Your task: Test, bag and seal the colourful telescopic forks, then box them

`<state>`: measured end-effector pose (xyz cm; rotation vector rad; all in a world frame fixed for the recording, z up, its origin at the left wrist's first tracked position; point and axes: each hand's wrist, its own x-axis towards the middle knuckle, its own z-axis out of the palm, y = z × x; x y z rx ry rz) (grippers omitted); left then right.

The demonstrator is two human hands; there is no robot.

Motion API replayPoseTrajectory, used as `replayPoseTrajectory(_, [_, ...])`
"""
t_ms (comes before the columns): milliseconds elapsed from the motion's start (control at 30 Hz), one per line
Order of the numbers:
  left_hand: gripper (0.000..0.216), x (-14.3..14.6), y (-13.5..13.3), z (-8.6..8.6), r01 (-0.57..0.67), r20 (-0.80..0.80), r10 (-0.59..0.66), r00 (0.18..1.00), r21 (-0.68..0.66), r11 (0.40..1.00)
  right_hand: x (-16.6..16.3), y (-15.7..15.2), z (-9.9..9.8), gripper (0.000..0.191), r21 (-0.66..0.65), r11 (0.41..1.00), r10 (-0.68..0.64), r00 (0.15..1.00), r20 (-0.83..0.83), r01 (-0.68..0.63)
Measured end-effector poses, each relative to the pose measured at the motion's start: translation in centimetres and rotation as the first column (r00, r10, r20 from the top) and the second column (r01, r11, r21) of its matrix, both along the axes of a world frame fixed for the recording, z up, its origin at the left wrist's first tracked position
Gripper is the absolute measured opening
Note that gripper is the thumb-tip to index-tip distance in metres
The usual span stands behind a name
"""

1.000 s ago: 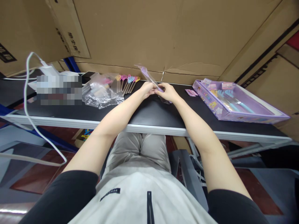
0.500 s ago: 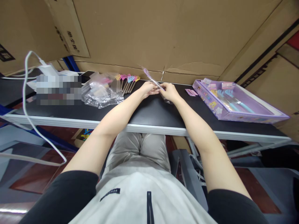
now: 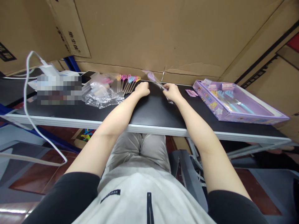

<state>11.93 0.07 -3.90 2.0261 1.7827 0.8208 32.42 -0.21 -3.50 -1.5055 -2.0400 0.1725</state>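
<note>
My right hand (image 3: 173, 93) is closed on a clear plastic sleeve with a purple back scratcher (image 3: 151, 76) in it, the claw end pointing up and left. My left hand (image 3: 142, 89) is curled with its fingers closed, apart from the sleeve; whatever is in the fingers, if anything, is hidden. Just left of it lies a row of telescopic back scratchers (image 3: 128, 83) with metal rods and yellow, pink and blue claw heads. Small pink cards (image 3: 191, 93) rest on the table to the right of my right hand.
A purple display box (image 3: 253, 115) with several bagged back scratchers and pink cards stands at the right. Clear plastic bags (image 3: 100, 95) are heaped at the left, beside a white cable (image 3: 24, 93). Cardboard (image 3: 149, 37) walls the table's back edge.
My left hand has let go of the sleeve, moved slightly left and curled closed. My right hand has shifted a little right, still holding the bagged purple back scratcher.
</note>
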Motion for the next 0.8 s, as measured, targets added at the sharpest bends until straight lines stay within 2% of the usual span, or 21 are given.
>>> replayPoseTrajectory(67, [0.029,-0.4,0.4,-0.3,0.032,-0.093,-0.031,0.995,0.008,0.999,0.3,0.3,-0.2,0.036,-0.009,1.000,-0.015,1.000,0.006,0.015])
replayPoseTrajectory(233, [0.020,-0.6,0.4,-0.2,0.107,-0.152,-0.110,0.982,-0.032,0.994,1.6,1.3,-0.3,0.031,0.004,1.000,-0.027,1.000,-0.013,0.027])
replayPoseTrajectory(367, [0.020,-0.5,-0.2,0.2,0.146,-0.162,-0.153,0.975,-0.051,0.988,3.1,1.9,1.0,0.031,0.022,0.996,-0.085,0.995,-0.046,0.086])
replayPoseTrajectory(500, [0.021,-0.5,-0.5,0.4,0.147,-0.183,-0.154,0.971,-0.054,0.988,4.3,0.3,4.4,0.033,-0.003,0.980,-0.201,0.978,-0.064,0.201])
replayPoseTrajectory(633, [0.020,-0.5,-0.4,0.3,0.157,-0.221,-0.167,0.961,-0.060,0.986,6.1,-3.9,9.2,0.047,-0.091,0.941,-0.329,0.943,-0.041,0.325])
replayPoseTrajectory(733, [0.021,-0.6,-0.2,0.2,0.169,-0.199,-0.176,0.964,-0.054,0.984,8.9,-7.0,12.3,0.055,-0.094,0.895,-0.440,0.897,-0.039,0.435])
replayPoseTrajectory(800, [0.022,-0.6,-0.1,0.1,0.169,-0.200,-0.176,0.964,-0.050,0.984,11.4,-8.4,13.4,0.058,-0.073,0.857,-0.514,0.857,-0.037,0.511])
